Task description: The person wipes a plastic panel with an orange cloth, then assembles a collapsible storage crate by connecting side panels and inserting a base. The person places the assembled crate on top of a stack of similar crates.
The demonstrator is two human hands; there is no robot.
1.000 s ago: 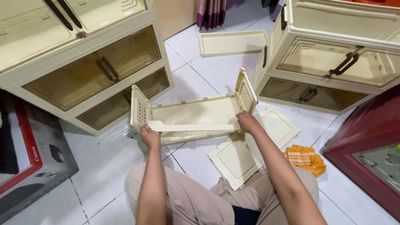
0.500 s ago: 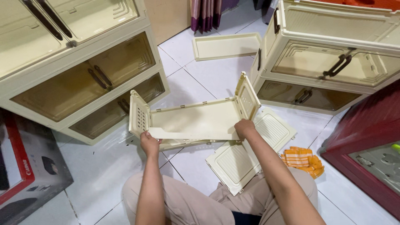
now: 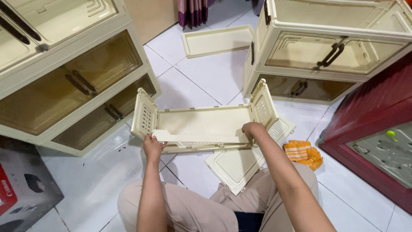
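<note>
Person sits on the white tile floor (image 3: 103, 180), knees in beige trousers at 6 o'clock. Left hand (image 3: 152, 147) closed on the left end of a cream flat panel (image 3: 197, 136), right hand (image 3: 252, 130) closed over its right end; the panel lies along the near edge of the unfolded cream storage box (image 3: 206, 122) at centre, its perforated side flaps standing up at 9 and 3 o'clock. Under the box toward 5 o'clock lies a cream lid panel (image 3: 234, 165), partly covered. Orange striped cloth (image 3: 302, 152) at 4 o'clock, just beside a dark red cabinet (image 3: 369, 129). Grey carton (image 3: 25, 193) at 8 o'clock. Stacked cream bins with brown doors (image 3: 73, 77) at 10 o'clock, another stack (image 3: 326, 47) at 2 o'clock, a loose cream tray (image 3: 216, 41) at 12 o'clock.
</note>
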